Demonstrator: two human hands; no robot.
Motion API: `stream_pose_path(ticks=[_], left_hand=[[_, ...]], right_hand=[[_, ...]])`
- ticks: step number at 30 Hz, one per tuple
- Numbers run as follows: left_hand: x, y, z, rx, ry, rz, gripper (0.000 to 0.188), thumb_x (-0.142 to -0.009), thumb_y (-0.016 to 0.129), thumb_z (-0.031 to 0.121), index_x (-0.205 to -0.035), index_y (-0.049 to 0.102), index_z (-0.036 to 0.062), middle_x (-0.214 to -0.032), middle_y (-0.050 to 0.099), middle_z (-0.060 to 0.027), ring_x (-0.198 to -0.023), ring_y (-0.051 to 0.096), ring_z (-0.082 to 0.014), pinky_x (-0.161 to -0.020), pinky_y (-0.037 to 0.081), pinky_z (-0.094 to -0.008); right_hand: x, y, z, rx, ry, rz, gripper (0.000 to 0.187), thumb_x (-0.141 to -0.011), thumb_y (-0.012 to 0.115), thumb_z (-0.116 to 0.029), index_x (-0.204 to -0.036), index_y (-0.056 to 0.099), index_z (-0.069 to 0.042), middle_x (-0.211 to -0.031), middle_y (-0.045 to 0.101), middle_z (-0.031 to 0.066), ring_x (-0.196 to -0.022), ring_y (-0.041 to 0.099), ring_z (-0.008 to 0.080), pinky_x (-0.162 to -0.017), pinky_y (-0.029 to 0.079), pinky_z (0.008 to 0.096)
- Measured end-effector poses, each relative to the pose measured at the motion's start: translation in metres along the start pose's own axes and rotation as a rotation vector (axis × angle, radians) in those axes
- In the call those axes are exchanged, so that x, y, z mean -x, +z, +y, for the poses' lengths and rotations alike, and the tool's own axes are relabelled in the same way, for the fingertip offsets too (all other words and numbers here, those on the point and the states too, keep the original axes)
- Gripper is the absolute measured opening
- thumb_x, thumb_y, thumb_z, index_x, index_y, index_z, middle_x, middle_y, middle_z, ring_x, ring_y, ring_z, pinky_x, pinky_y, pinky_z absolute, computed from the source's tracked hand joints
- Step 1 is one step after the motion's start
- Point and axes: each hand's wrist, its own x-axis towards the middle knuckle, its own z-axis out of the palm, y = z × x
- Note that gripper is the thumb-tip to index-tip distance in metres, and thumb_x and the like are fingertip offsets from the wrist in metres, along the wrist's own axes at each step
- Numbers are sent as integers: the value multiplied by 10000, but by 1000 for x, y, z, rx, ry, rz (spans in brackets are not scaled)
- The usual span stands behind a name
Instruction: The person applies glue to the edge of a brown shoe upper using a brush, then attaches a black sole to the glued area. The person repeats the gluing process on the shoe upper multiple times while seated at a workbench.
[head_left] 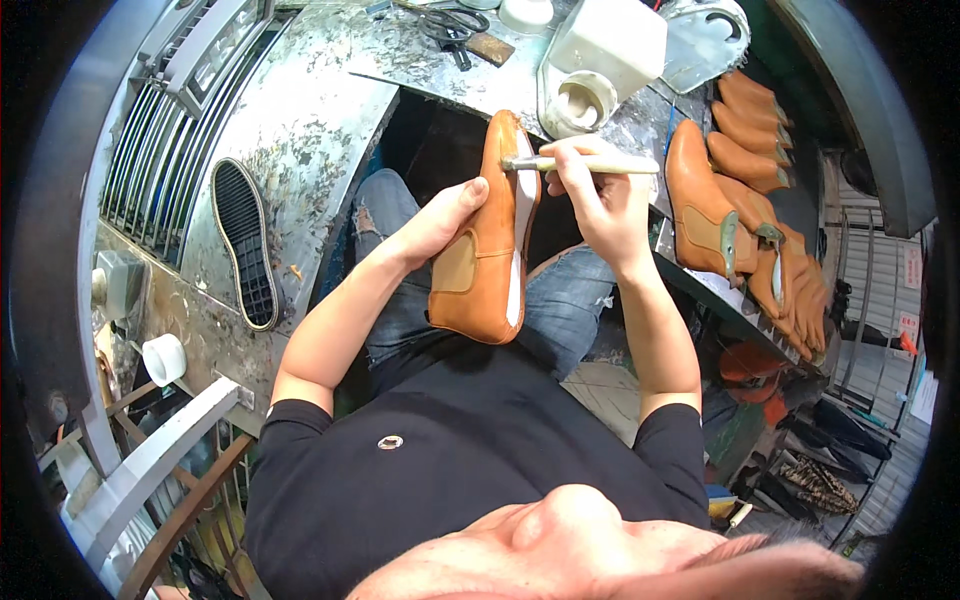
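A tan leather ankle boot (487, 275) lies on its side above my lap, its toe pointing away from me and its pale underside turned to the right. My left hand (447, 218) grips it around the upper, thumb on the leather. In my right hand (607, 205) is a brush (600, 164) with a pale handle, closed in my fingers. Its bristles touch the boot near the lower edge of the upper, towards the toe. Whether the bristles carry any liquid is too small to tell.
A black-treaded sole (243, 245) lies on the metal bench (315, 130) at left. Ahead stand a white plastic container (605, 50) with a round opening and scissors (450, 25). Several tan boots (697, 200) line the right side. A white roll (164, 360) sits at lower left.
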Motion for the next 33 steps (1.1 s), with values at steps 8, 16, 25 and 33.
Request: stream_pose_path(ticks=[8, 16, 25, 33], left_hand=[[-1, -4, -5, 70, -39, 40, 779, -1066, 442, 706, -1416, 586, 26, -1253, 715, -90, -1103, 708, -159, -992, 574, -357], [-2, -1, -1, 89, -69, 119, 802, -1055, 432, 729, -1436, 573, 38, -1276, 713, -96, -1145, 702, -166, -1014, 569, -362], [-4, 2, 7, 214, -112, 182, 737, -1086, 412, 679, -1488, 541, 75, -1329, 693, -85, -1171, 697, -164, -1037, 570, -364], [-9, 4, 16, 301, -96, 189, 739, -1096, 357, 683, -1512, 526, 96, -1355, 685, -102, -1182, 704, -189, -1043, 584, -386]], right_hand=[[21, 2, -9, 24, -33, -73, 154, -978, 689, -50, -899, 780, 46, -863, 780, 133, -721, 746, 214, -677, 567, 311], [43, 2, -8, 24, -29, -122, 116, -951, 705, -45, -924, 779, 41, -871, 783, 140, -742, 759, 231, -687, 583, 316], [55, 0, -25, -77, -13, -188, 90, -937, 705, -12, -900, 772, 34, -838, 770, 120, -702, 734, 194, -646, 562, 305], [45, -13, -52, -28, -178, -301, 87, -922, 713, 4, -865, 776, 19, -798, 753, 112, -648, 712, 193, -596, 541, 307]])
